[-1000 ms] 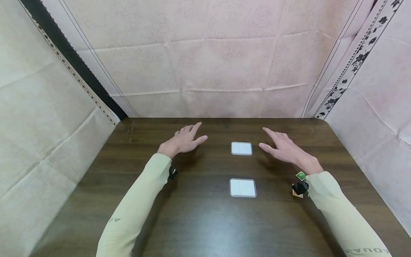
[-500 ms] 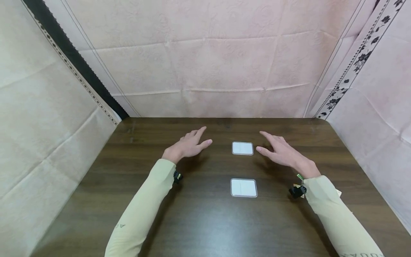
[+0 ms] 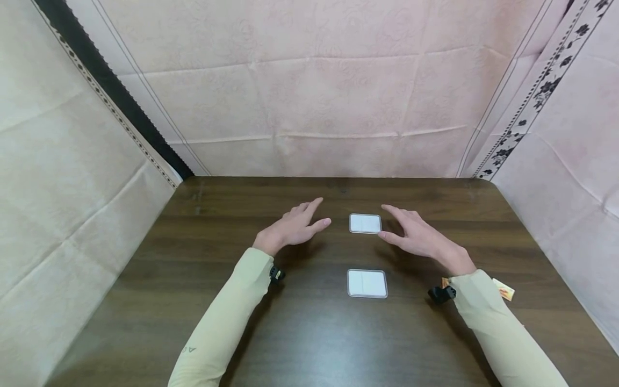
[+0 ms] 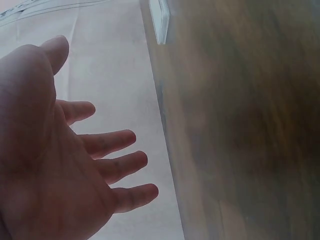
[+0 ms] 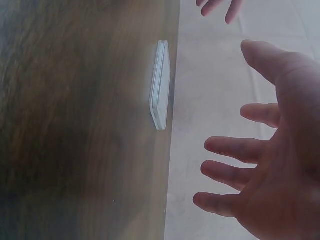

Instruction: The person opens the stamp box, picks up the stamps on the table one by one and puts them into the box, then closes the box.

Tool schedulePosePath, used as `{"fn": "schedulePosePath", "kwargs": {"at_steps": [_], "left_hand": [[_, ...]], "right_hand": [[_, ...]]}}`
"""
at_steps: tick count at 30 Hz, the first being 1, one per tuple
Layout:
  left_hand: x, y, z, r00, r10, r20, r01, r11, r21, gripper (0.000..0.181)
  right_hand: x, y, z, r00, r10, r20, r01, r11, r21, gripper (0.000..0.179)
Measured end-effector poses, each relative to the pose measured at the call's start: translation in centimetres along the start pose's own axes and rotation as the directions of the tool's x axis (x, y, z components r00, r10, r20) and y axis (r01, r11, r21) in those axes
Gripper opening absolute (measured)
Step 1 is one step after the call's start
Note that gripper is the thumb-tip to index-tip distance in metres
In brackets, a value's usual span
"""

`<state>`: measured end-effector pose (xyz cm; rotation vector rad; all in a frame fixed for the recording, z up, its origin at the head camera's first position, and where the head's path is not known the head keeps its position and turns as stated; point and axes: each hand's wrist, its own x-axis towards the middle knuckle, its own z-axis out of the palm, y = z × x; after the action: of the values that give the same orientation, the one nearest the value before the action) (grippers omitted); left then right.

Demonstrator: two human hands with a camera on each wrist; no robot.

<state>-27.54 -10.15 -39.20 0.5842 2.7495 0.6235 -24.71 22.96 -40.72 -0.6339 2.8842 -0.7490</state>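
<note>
Two flat white rectangular cases with clear rims lie on the brown wooden table (image 3: 300, 290). The far case (image 3: 365, 223) lies between my hands, and the near case (image 3: 367, 283) sits closer to me. My left hand (image 3: 292, 226), fingers extended and thumb apart, hovers left of the far case. My right hand (image 3: 418, 231) reaches in from the other side, its thumb tip overlapping the far case's right corner in the head view. Both palms look bare in the wrist views, where the far case (image 5: 160, 85) shows edge-on as a thin slab.
Small colourful cards (image 3: 504, 289) lie partly hidden under my right sleeve. Black wrist cameras (image 3: 441, 294) sit at both cuffs. Pale patterned cloth (image 3: 309, 107) hangs behind the table and along both sides.
Both hands have moved inward and slightly nearer to me, closing in on the far case from either side. The cases stay put. The right sleeve now covers different parts of the cards.
</note>
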Motion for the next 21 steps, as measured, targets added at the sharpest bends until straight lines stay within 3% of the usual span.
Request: {"fn": "schedulePosePath", "kwargs": {"at_steps": [21], "left_hand": [[-1.7, 1.4, 1.9, 0.998, 0.046, 0.040, -0.044, 0.997, -0.059, 0.079]], "right_hand": [[-1.1, -1.3, 0.6, 0.997, -0.021, 0.069, 0.019, 0.999, 0.033, 0.078]]}}
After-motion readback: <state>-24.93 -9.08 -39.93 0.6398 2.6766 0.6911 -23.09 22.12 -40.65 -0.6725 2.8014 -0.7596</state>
